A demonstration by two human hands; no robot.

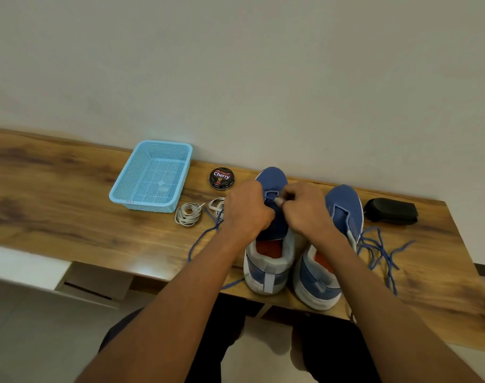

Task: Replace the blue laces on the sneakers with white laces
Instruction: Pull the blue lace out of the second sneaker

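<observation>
Two blue sneakers, both stripped of blue laces (pixel 379 250); left hand (pixel 245 207) gripping left sneaker (pixel 269 244), right hand (pixel 304 208) pinching white lace tip (pixel 278 200) at lowest eyelets; spare white lace (pixel 188 214) coiled left of left hand

Two sneakers (pixel 266 244) (pixel 332 244), two white laces (pixel 188 214) (pixel 217 205), one basket (pixel 119 194), one polish tin (pixel 222 178), one black case (pixel 391 211).
</observation>
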